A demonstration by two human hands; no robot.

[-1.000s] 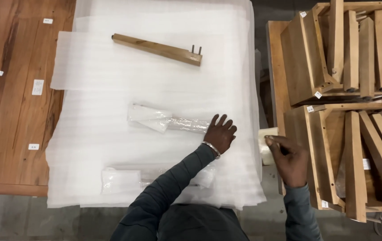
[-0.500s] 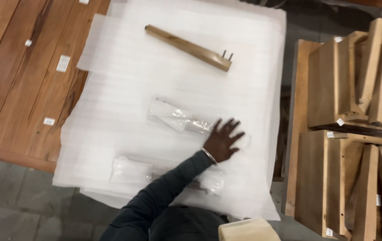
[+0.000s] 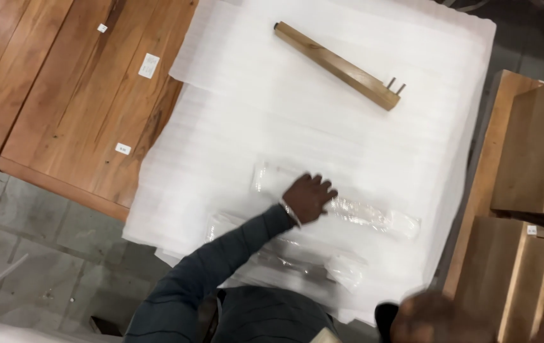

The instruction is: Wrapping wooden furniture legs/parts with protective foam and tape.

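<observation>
Flatly, the left hand [image 3: 309,197] presses a crinkly clear plastic bag [image 3: 373,216], grip released.

A wooden leg [image 3: 337,65] with two metal pins at one end lies diagonally on white foam sheets [image 3: 272,121] that cover much of a tabletop [image 3: 62,95] of reddish-brown planks. Small white labels [image 3: 149,65] dot the bare wood at left. A second clear bag [image 3: 323,267] lies near the foam's near edge. Light wooden furniture pieces [image 3: 538,159] are stacked at right, just beside the foam, with small white tags on their corners. A grey concrete floor [image 3: 37,254] shows below the tabletop's edge at lower left.
</observation>
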